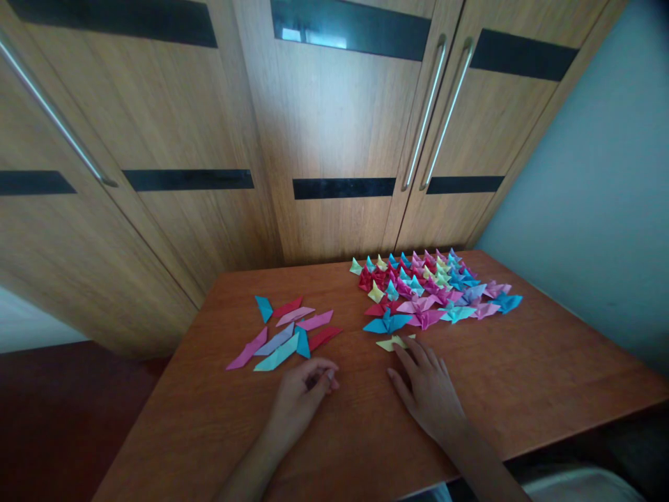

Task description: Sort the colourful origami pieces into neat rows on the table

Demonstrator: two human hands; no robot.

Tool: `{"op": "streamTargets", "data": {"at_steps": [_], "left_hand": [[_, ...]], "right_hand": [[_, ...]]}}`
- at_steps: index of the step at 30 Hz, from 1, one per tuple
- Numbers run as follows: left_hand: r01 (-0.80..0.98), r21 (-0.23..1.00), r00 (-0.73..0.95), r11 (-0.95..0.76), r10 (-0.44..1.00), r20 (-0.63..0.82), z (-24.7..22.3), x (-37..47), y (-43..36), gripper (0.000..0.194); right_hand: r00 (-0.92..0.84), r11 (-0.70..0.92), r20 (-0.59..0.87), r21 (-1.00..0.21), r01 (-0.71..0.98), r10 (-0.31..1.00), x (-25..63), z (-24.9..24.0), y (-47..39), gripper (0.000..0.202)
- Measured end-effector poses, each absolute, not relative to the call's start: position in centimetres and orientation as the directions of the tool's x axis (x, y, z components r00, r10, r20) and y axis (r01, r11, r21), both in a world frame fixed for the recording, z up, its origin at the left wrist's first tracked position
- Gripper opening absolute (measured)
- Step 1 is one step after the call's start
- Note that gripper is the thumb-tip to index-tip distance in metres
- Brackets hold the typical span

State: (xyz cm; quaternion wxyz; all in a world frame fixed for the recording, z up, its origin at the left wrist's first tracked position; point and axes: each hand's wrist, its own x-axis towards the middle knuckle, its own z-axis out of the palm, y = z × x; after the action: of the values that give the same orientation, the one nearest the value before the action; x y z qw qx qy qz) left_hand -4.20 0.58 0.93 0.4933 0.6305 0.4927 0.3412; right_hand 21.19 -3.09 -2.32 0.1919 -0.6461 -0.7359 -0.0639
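My right hand (428, 390) reaches over the table with its fingers stretched out, fingertips at a yellow folded paper piece (387, 344) that lies flat. The fingers partly cover that piece. Loosely curled, with thumb and fingers together, my left hand (303, 390) rests near the table's middle, and I see nothing in it. Just beyond it lies a loose group of flat folded paper strips, among them a turquoise strip (278, 354), a red strip (324, 337) and a magenta strip (247, 350). Past my right hand stand rows of origami figures, with a blue origami figure (387, 322) nearest.
The brown wooden table (334, 446) backs onto a wooden wardrobe (334, 125) with long metal handles (426, 115). A pale wall (590, 195) closes off the right side. Several more colourful origami figures (418, 279) fill the back right of the table.
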Motion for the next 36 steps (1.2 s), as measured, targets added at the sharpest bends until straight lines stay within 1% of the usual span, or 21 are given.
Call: {"op": "streamTargets", "data": {"at_steps": [6, 8, 9, 11, 13, 15, 17, 19, 21, 23, 26, 29, 31, 33, 36], "left_hand": [[0.283, 0.958, 0.267, -0.041, 0.963, -0.038, 1.0, -4.2, 0.6, 0.024], [0.338, 0.935, 0.224, -0.105, 0.974, 0.028, 1.1, -4.6, 0.7, 0.023], [0.394, 0.906, 0.193, -0.153, 0.978, 0.081, 1.2, -5.0, 0.9, 0.022], [0.55, 0.798, 0.136, -0.247, 0.969, 0.207, 1.3, -6.1, 1.3, 0.021], [0.702, 0.644, 0.11, -0.304, 0.94, 0.323, 1.4, -7.5, 1.7, 0.022], [0.815, 0.483, 0.122, -0.321, 0.909, 0.399, 1.3, -9.1, 2.2, 0.025], [0.89, 0.333, 0.152, -0.31, 0.893, 0.425, 1.2, -10.3, 2.4, 0.028], [0.933, 0.213, 0.185, -0.291, 0.893, 0.411, 1.1, -11.2, 2.4, 0.031], [0.95, 0.13, 0.213, -0.282, 0.897, 0.388, 1.0, -11.5, 2.3, 0.032], [0.956, 0.081, 0.233, -0.28, 0.9, 0.369, 0.9, -11.6, 2.1, 0.031], [0.959, 0.059, 0.238, -0.279, 0.897, 0.372, 0.8, -11.4, 2.0, 0.029], [0.953, 0.089, 0.234, -0.29, 0.89, 0.392, 0.7, -11.4, 2.1, 0.029], [0.944, 0.146, 0.214, -0.296, 0.885, 0.413, 0.7, -11.5, 2.0, 0.029], [0.929, 0.228, 0.166, -0.291, 0.879, 0.447, 0.8, -11.5, 2.0, 0.029], [0.875, 0.366, 0.105, -0.317, 0.863, 0.494, 1.2, -11.0, 1.6, 0.028]], "right_hand": [[-0.094, 0.168, 0.382, -0.166, 0.972, 0.919, 21.2, -2.4, -3.1, 0.042], [-0.096, 0.173, 0.39, -0.168, 0.97, 0.916, 21.2, -2.4, -3.1, 0.041], [-0.095, 0.174, 0.393, -0.169, 0.97, 0.915, 21.2, -2.4, -3.1, 0.041], [-0.097, 0.177, 0.393, -0.173, 0.969, 0.914, 21.2, -2.3, -3.2, 0.04], [-0.1, 0.182, 0.391, -0.179, 0.967, 0.915, 21.2, -2.2, -3.2, 0.04], [-0.103, 0.189, 0.393, -0.186, 0.964, 0.914, 21.2, -2.2, -3.2, 0.039], [-0.104, 0.195, 0.401, -0.194, 0.961, 0.91, 21.3, -2.2, -3.2, 0.038], [-0.102, 0.199, 0.411, -0.2, 0.959, 0.906, 21.3, -2.3, -3.2, 0.038], [-0.098, 0.199, 0.417, -0.207, 0.958, 0.904, 21.4, -2.3, -3.3, 0.039], [-0.096, 0.2, 0.417, -0.214, 0.956, 0.904, 21.4, -2.3, -3.3, 0.039], [-0.087, 0.196, 0.415, -0.228, 0.954, 0.906, 21.3, -2.2, -3.4, 0.038], [-0.079, 0.195, 0.415, -0.243, 0.95, 0.906, 21.3, -2.1, -3.5, 0.037], [-0.077, 0.2, 0.42, -0.257, 0.945, 0.905, 21.3, -2.1, -3.5, 0.037], [-0.07, 0.21, 0.433, -0.284, 0.935, 0.899, 21.4, -2.0, -3.5, 0.037], [-0.049, 0.245, 0.457, -0.379, 0.893, 0.888, 21.2, -1.7, -3.7, 0.036]]}}
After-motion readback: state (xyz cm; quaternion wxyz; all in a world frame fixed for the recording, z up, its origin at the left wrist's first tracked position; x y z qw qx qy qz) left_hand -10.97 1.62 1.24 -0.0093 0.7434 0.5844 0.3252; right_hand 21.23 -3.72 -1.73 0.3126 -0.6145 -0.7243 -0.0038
